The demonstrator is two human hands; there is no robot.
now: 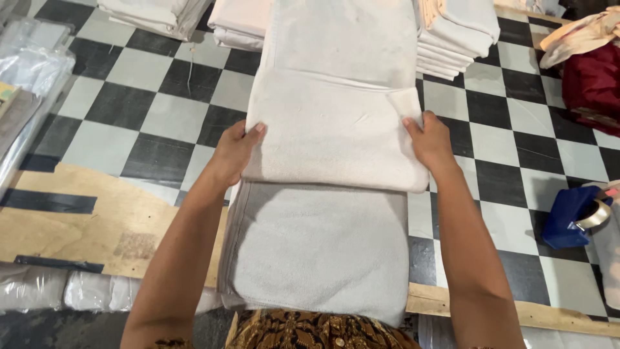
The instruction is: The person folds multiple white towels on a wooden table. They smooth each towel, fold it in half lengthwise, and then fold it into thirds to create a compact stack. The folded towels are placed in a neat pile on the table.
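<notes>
Open checkered tabletop (135,116) left of the cloth, plywood edge (77,220) near-left; far stacks (452,35) and a blue tape dispenser (571,216) sit on the right. The pale towel (329,129) lies centre, long, folded over itself. Your left hand (234,152) has its grip closed on the fold's left edge; your right hand (429,139) pinches the right edge, arms stretched out.

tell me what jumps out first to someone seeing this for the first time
In the middle of the view, both hands grip a folded pale towel: the left hand on its left edge, the right hand on its right edge. It lies over a long strip of the same cloth. The black-and-white checkered surface below stands out, with stacks of folded cloth at the top and a blue tape dispenser at the right.
</notes>
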